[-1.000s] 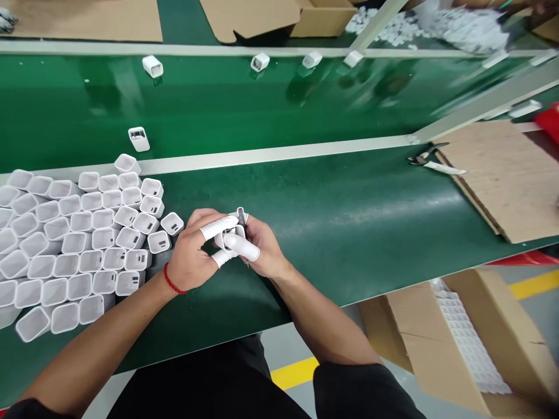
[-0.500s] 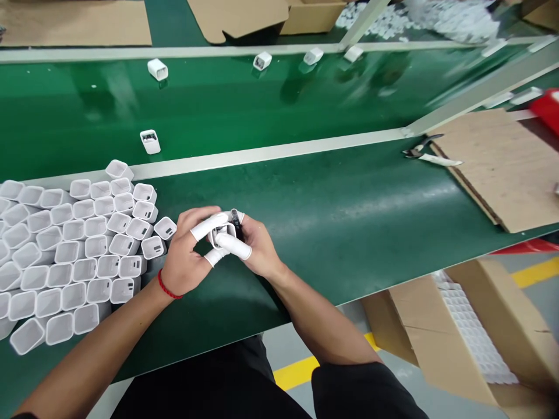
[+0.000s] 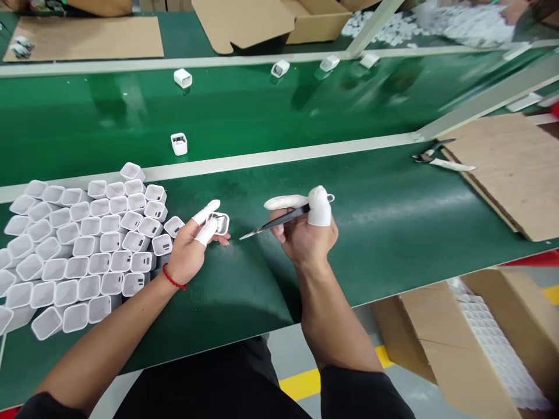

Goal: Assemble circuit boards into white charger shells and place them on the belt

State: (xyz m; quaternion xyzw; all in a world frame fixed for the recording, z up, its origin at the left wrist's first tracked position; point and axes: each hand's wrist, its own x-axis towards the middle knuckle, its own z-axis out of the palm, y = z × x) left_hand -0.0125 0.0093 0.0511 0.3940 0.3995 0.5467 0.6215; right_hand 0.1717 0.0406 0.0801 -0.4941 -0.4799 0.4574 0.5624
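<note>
My left hand [image 3: 190, 253], with white finger cots on thumb and finger, grips a small white plastic housing [image 3: 222, 222]. The housing's open end faces up and something sits inside, too small to make out. Apart from it, to the right, my right hand [image 3: 305, 233] also wears white cots. Its thumb and fingers close on black tweezers [image 3: 286, 218], whose metal tip points left toward the housing. Left of my left hand stand rows of empty-looking white housings [image 3: 89, 250], open ends up; some show dark slots inside.
Several white housings lie on the green conveyor belt [image 3: 227, 122] beyond the pale rail. Cutting pliers [image 3: 430, 152] rest beside a brown board [image 3: 502, 169] at right. A cardboard box [image 3: 441, 343] of white parts stands below the table's edge.
My right hand has moved right, away from the housing, and the tweezers now show fully. My left hand keeps the housing. The view has shifted slightly; the belt housings appear farther right.
</note>
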